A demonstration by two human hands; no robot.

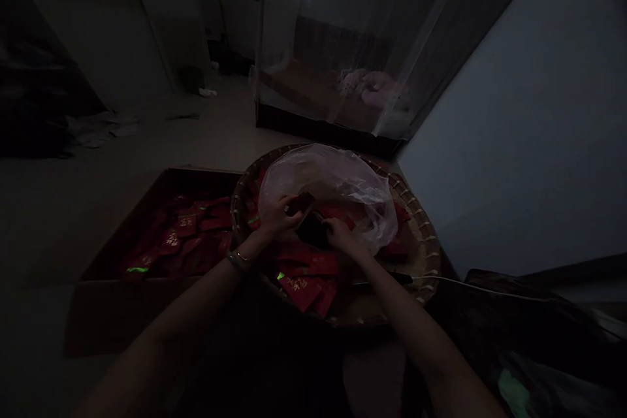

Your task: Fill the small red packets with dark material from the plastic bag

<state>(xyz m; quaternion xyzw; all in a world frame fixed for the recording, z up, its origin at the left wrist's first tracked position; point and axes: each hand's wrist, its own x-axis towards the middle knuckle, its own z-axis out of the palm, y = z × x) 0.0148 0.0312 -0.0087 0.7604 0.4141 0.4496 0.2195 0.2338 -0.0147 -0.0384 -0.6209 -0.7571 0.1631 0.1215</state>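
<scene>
The room is dim. My left hand (275,217) is closed on a small dark red packet (300,202) over a round woven basket (421,235). My right hand (337,234) is closed on a dark object (312,228) that I cannot make out, just beside the left hand. A crumpled clear plastic bag (333,183) lies in the basket right behind both hands. Red packets with gold print (306,287) lie scattered in the basket in front of my hands. A bangle (239,260) sits on my left wrist.
A cardboard box (98,300) on the left holds several more red packets (181,235). Behind the basket stands a low bed frame (323,127) draped in sheer netting. A pale wall (529,144) rises on the right. Dark cloth (539,333) lies at the lower right.
</scene>
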